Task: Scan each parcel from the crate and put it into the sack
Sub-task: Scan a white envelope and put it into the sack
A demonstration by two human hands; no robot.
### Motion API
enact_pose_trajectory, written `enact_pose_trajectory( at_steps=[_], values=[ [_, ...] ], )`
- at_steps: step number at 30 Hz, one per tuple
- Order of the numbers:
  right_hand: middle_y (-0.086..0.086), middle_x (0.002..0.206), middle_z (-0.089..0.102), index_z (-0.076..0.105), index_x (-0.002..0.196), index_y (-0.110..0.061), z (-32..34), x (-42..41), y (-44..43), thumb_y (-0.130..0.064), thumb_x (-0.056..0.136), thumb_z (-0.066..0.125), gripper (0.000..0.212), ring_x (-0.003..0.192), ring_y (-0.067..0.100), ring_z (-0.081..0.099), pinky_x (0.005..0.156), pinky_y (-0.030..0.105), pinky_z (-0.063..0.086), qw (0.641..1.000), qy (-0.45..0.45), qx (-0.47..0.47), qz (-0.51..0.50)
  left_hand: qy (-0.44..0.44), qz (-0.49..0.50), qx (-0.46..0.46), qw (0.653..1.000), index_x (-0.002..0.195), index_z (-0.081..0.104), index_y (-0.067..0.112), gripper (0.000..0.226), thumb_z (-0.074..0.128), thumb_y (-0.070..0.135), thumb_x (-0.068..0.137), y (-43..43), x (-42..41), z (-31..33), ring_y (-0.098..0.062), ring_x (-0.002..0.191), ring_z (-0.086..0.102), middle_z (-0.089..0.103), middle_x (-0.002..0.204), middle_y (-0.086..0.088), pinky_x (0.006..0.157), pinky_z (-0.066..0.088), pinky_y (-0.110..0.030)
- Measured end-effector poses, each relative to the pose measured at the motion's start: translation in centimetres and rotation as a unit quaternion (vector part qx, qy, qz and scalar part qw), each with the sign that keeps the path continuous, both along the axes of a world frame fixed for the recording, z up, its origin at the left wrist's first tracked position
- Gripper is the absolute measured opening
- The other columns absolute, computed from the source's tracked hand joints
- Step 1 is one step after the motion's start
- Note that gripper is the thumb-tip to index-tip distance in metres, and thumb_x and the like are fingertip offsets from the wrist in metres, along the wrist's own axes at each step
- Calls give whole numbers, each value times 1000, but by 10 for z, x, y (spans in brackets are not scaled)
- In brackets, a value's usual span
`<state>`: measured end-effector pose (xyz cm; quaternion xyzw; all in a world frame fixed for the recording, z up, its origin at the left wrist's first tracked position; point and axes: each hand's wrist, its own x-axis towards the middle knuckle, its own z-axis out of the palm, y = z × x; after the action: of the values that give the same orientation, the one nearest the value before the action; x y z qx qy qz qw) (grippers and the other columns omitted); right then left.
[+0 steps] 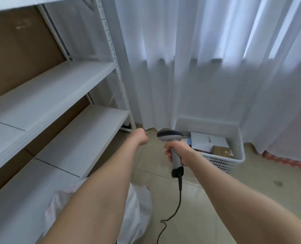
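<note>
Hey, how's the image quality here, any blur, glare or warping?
Head view: backlit by the bright curtain, no harsh glare; wide-angle bows the shelf post; slight blur softens the crate and parcels; the scanner in the right hand reads clearest.

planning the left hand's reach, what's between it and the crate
In the head view, the scanner gripped by the right hand sits between the left hand and the crate.
</note>
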<state>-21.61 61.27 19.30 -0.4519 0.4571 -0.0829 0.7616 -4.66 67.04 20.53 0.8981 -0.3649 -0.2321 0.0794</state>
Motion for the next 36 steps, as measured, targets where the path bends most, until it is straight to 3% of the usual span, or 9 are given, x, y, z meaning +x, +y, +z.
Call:
enact_pose_trajectory(
  at_steps=[4, 11, 18, 22, 26, 36],
  values=[
    [9, 56, 54, 54, 83, -2, -4, -38, -75, 0, 87, 55, 5, 42, 15, 47, 43, 23, 42, 999, 3, 5, -31, -6, -1, -15, 1000, 118, 64, 8, 31, 50, 12, 90, -82, -35, -2, -28, 113, 57, 62, 123, -11, 96, 47, -33],
    [8, 61, 52, 52, 86, -3, -14, -86, -197, -3, 90, 53, 5, 47, 14, 46, 51, 26, 41, 992, -4, 42, -120, 10, -19, -35, 999, 114, 66, 9, 27, 52, 13, 90, -211, -81, -10, -30, 115, 57, 62, 124, -12, 96, 45, -33],
    [5, 58, 62, 59, 91, -6, -58, -83, -301, -10, 87, 62, 6, 44, 11, 54, 46, 23, 49, 980, 15, 75, -186, 34, -40, -5, 999, 112, 66, 8, 26, 51, 10, 91, -323, -79, -51, -27, 106, 58, 63, 119, -12, 88, 45, -31],
    [4, 55, 62, 61, 93, -6, -94, -66, -371, -12, 87, 62, 8, 40, 10, 54, 45, 22, 49, 972, 36, 90, -212, 56, -57, 26, 996, 107, 65, 11, 23, 49, 6, 91, -391, -61, -94, -25, 97, 56, 63, 112, -10, 86, 46, -30],
    [6, 52, 60, 60, 86, -5, -139, -42, -451, -7, 87, 60, 3, 35, 10, 51, 41, 22, 46, 964, 74, 91, -239, 83, -60, 50, 993, 126, 58, 10, 34, 51, 10, 93, -471, -34, -149, -27, 117, 55, 59, 129, -10, 93, 44, -31],
    [8, 56, 58, 59, 93, -3, -294, -6, -582, -6, 90, 58, 5, 34, 10, 49, 40, 22, 44, 944, 152, 141, -255, 172, -20, 136, 975, 138, 43, 4, 44, 48, 12, 95, -597, -6, -331, -29, 124, 49, 49, 139, -14, 96, 42, -33]
  ],
)
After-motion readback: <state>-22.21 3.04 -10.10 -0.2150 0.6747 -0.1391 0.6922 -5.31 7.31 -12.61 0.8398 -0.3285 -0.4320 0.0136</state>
